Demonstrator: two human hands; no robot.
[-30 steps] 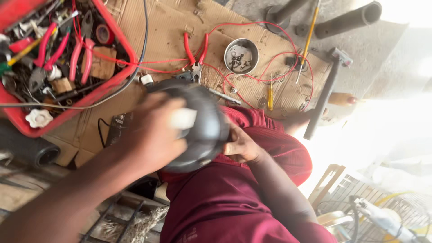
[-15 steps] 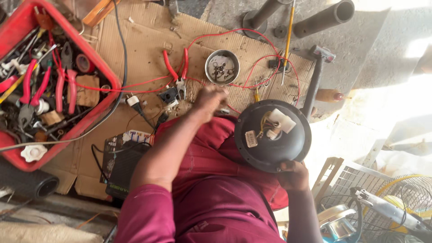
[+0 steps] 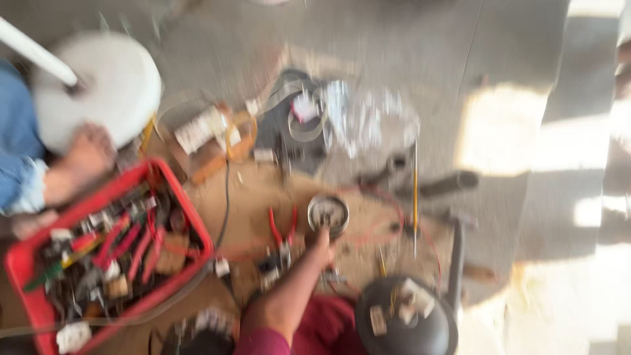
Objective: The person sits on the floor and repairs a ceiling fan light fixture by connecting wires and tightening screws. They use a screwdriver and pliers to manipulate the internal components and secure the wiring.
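The view is motion-blurred. My left hand (image 3: 321, 238) stretches forward from a maroon sleeve and touches the near rim of a small round metal tin (image 3: 328, 212) on a sheet of cardboard (image 3: 250, 204). Blur hides whether the fingers hold anything. A black round housing (image 3: 406, 322) with pale parts inside sits at the bottom, right of my arm. My right hand does not show. Red-handled pliers (image 3: 282, 227) lie just left of the tin among red wires.
A red tray (image 3: 190, 217) full of hand tools stands at the left. Behind it another person's hand (image 3: 85, 158) rests on a white round disc (image 3: 98, 85). A hammer (image 3: 457, 256), a dark pipe (image 3: 447, 184) and a yellow-handled tool (image 3: 415, 184) lie right of the tin.
The view has swung up and away, showing more floor. My left hand left the black housing and reached forward to the tin. The housing now sits lower right.
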